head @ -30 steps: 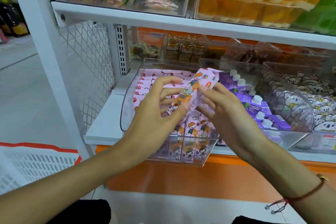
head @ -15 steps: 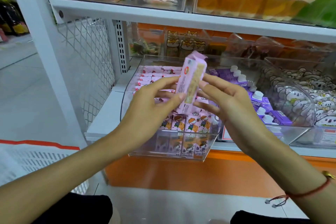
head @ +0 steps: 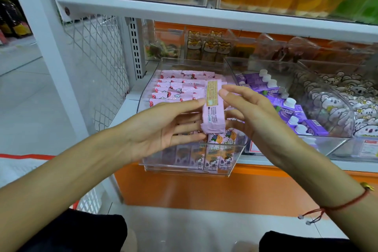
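Looking at this one, I'd say the restock is mostly done but not finished. The clear acrylic bin (head: 147, 96) on the white metal shelf (head: 122, 116) is already packed with rows of matching pink packets (head: 176, 88). One pink rectangular plastic snack packet (head: 212, 112) is out of it, held upright in the air just above the bin's front half, printed back panel facing the camera. What's left, as far as I can judge, is slotting this one into a row, and I can't see much of a gap for it from here.

Pose-wise, both forearms come in from the bottom corners and meet in the middle. The left hand (head: 161, 129) is turned palm-up-ish, thumb on the packet's left edge with the fingers running behind it. The right hand (head: 257, 116) mirrors that, thumb tip on the right edge near the top, fingers tucked behind. So both hands are grasping the packet in a light pinch, nothing clenched.

There's a red string bracelet (head: 347, 203) on the right wrist. Purple drink cartons with white caps (head: 294, 112) sit just to the right of the bin, well clear of either hand.
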The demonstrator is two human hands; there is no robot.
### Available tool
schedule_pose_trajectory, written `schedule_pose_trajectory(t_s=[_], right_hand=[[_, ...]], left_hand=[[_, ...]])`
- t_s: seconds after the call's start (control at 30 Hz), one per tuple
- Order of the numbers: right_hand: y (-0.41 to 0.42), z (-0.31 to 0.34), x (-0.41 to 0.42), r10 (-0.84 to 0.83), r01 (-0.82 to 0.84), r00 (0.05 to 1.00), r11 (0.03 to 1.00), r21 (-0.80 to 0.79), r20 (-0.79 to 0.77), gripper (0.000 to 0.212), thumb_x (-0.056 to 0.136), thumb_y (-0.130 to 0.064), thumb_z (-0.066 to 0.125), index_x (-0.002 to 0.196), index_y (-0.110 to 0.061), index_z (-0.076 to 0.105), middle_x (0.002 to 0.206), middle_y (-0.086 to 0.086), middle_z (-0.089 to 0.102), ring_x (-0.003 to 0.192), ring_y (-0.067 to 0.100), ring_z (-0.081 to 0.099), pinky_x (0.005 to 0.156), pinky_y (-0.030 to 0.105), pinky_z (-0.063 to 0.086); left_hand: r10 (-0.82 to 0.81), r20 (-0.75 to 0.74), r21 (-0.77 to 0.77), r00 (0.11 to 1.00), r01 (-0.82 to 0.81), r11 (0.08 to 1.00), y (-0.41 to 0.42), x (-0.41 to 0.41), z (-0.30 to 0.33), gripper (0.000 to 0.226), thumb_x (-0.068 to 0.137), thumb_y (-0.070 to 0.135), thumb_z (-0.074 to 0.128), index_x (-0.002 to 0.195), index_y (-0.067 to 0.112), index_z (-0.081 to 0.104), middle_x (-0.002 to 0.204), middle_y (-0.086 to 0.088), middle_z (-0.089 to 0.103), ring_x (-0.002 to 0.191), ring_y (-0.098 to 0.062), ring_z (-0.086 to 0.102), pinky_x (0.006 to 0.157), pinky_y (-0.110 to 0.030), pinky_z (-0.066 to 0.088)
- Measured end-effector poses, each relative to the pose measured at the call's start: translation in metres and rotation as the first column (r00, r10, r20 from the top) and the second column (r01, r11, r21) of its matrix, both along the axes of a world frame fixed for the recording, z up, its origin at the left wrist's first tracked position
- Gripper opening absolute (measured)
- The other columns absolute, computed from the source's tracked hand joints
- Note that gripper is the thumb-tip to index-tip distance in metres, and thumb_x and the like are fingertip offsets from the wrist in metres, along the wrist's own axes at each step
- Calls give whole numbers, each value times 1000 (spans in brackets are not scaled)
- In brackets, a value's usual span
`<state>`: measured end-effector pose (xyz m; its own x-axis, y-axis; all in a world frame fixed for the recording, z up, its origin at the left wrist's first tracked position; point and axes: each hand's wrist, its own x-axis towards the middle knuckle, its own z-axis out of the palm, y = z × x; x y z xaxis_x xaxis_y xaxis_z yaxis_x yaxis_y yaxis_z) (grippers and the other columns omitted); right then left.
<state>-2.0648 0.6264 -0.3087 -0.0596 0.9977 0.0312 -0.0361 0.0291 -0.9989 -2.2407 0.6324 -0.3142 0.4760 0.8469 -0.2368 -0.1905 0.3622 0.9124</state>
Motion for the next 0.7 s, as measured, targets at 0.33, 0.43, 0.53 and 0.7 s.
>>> schedule_pose_trajectory(t_s=[0.33,0.43,0.53,0.7], right_hand=[[-7,-6,3,93,-230,935,894,384,343,41,97,-14,51,121,-46,44,116,2,53,104,15,59,97,35,48],[-7,-7,6,130,-266,932,880,394,339,40,97,-11,50,118,-45,44,121,7,52,109,19,57,99,35,47],[-7,-8,6,130,-267,934,873,408,332,41,97,-11,51,117,-46,45,119,5,53,105,15,58,93,30,49],[-7,-8,2,114,-261,934,865,428,339,41,96,-14,52,128,-38,45,119,-3,55,107,7,58,91,21,48]], left_hand=[[242,-228,478,943,-109,872,-5,-2,-2,43,87,10,66,121,37,61,114,15,69,107,-1,63,96,-28,49],[268,-241,554,933,-95,827,-6,-2,-2,44,86,10,68,124,30,60,121,13,66,107,4,62,90,-19,52],[269,-244,571,932,-86,816,-6,-3,-2,46,83,14,71,125,28,60,124,10,64,108,3,62,92,-22,52],[311,-202,576,929,-144,805,-4,-2,-4,37,85,23,68,121,30,61,116,12,69,108,-1,63,93,-26,50]])
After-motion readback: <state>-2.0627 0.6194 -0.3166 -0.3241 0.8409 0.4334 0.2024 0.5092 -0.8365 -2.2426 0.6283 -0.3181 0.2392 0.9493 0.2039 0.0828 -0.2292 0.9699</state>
